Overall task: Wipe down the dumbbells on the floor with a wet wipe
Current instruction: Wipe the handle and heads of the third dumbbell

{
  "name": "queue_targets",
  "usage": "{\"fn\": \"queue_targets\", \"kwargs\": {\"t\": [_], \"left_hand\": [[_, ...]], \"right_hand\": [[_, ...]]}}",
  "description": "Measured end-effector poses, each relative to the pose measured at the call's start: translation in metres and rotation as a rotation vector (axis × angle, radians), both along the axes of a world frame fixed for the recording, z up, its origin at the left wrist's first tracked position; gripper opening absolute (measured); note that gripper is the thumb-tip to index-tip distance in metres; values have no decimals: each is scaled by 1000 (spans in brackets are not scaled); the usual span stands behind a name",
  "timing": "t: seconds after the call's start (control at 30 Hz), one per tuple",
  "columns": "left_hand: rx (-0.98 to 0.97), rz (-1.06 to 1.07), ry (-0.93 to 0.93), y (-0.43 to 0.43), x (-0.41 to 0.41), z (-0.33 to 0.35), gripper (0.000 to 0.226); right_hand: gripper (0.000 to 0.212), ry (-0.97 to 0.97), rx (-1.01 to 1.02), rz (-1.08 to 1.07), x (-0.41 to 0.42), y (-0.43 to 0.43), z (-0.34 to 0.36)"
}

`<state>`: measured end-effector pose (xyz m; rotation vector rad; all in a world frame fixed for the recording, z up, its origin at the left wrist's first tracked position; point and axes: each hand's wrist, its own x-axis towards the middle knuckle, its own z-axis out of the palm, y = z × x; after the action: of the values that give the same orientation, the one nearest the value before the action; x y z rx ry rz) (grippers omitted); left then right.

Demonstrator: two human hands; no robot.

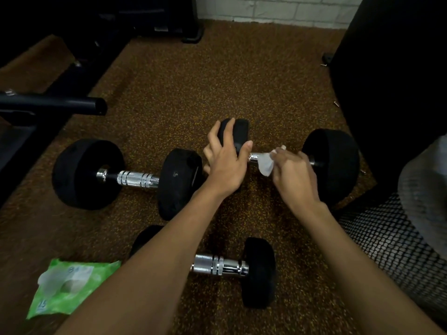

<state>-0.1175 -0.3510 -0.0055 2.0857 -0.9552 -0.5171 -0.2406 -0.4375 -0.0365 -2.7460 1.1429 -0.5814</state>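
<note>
While the right hand [294,174] bunches its fingers around a white wipe [266,163] pressed on the chrome bar of the far dumbbell [331,163], the left hand [226,163] curls fingers and thumb over that dumbbell's other weight. On the speckled floor [193,88] lie a left dumbbell [135,178], a near dumbbell [260,272] and a green wipe pack [70,286].

near dumbbell [232,267] part-hidden by forearm [157,262], pack [70,286] blurred

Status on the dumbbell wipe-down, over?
Left hand grips the far-right dumbbell by one head. Right hand holds wet wipe on its handle. Nothing in the way.
</note>
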Motion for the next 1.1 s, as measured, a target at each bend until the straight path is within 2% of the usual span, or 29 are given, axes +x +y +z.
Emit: {"fn": "queue_targets", "kwargs": {"t": [0.07,0.17,0.23,0.37,0.47,0.6,0.73,0.83,0.97,1.1], "left_hand": [[-5,-4,-6,2,-1,-1,59],[-9,-4,-11,2,-1,-2,59],[-9,1,-19,1,-1,-2,59],[-11,10,-28,1,0,-3,59],[-26,12,-30,1,-1,-4,59],[-44,17,-32,3,-1,-6,59],[-47,23,-38,3,-2,-7,59],[-50,19,-38,3,-2,-7,59],[-62,14,-32,3,-1,-7,60],[-66,11,-33,5,-2,-8,59]], "right_hand": [[25,47,4,-56,2,-4,3],[25,43,258,-165,24,-19,18],[26,61,332,-196,39,-25,21],[33,11,201,-133,35,-8,15],[22,-43,128,-47,14,2,5],[17,-130,133,-97,0,-6,3],[20,1,265,-192,12,-34,12],[25,69,313,-89,26,-30,13],[32,-69,308,48,13,-9,3],[35,-156,307,76,-6,-8,3]]}}
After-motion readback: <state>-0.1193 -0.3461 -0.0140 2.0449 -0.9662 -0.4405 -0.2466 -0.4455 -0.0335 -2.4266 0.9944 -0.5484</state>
